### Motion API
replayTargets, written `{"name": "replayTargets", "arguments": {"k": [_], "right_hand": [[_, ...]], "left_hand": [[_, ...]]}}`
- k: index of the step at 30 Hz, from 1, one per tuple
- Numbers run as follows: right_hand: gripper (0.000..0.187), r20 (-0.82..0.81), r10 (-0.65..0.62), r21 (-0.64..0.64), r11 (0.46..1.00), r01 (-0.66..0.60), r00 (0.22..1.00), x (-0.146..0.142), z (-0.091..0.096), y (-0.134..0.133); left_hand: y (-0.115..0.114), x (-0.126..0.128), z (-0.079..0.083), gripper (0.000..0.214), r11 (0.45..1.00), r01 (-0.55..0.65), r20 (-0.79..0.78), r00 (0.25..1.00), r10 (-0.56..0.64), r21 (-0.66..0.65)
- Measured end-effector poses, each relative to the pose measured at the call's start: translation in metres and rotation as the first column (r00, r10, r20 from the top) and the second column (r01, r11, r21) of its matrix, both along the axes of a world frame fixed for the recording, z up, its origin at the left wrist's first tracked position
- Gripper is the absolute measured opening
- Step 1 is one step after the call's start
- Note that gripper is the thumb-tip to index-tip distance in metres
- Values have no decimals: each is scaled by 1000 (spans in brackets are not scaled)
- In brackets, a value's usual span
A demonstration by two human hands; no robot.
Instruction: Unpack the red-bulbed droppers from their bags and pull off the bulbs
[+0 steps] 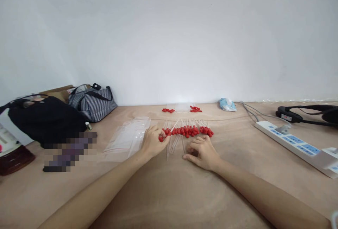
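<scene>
A row of thin, pale clear sticks with red caps (188, 131) lies across the table, most pointing away from me and a few pointing toward me. At the row's left end, my left hand (154, 141) is closed, thumb and forefinger pinching a red-capped stick (174, 126) whose pale shaft slants up to the right. Just below the row, my right hand (202, 152) rests on the table with fingers curled and thumb apart, holding nothing visible. One loose shaft (183, 144) lies beside its fingertips.
Clear zip bags (124, 139) lie left of my left hand. More red-ended sticks (195, 109) lie by the wall. A crumpled blue mask (227, 105), a power strip (295, 144) and a black headset strap (290, 114) are right; a striped bag (96, 104) and black bag (47, 120) left.
</scene>
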State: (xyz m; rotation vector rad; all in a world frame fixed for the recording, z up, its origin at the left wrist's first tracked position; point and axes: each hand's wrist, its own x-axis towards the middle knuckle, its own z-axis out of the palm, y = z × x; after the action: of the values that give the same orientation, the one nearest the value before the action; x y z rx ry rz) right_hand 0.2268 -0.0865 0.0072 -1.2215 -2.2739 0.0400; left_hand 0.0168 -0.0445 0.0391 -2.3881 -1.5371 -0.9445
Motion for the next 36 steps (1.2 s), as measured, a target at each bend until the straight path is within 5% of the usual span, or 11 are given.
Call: {"name": "replayTargets", "arguments": {"k": [5, 10, 16, 23, 32, 36], "right_hand": [[26, -3, -30, 1, 1000, 30, 1000, 2, -4, 4], [27, -60, -67, 3, 998, 67, 996, 4, -9, 7], [38, -227, -78, 216, 968, 128, 971, 7, -8, 2], [23, 38, 112, 311, 943, -118, 993, 3, -6, 2], [20, 42, 139, 346, 927, -145, 989, 0, -9, 1], [19, 38, 175, 396, 901, -176, 984, 0, -10, -2]], "left_hand": [[-21, -18, -15, 16, 967, 210, -15, 978, -210, 141], [-25, -19, -21, 15, 945, 291, -79, 956, -282, 151], [-26, -17, -21, 16, 897, 359, -158, 932, -327, 258], [-28, -12, -23, 14, 813, 472, -268, 878, -398, 340], [-27, -3, -22, 28, 838, 508, -196, 859, -474, 198], [-24, -2, -27, 16, 820, 556, -192, 826, -530, 131]]}}
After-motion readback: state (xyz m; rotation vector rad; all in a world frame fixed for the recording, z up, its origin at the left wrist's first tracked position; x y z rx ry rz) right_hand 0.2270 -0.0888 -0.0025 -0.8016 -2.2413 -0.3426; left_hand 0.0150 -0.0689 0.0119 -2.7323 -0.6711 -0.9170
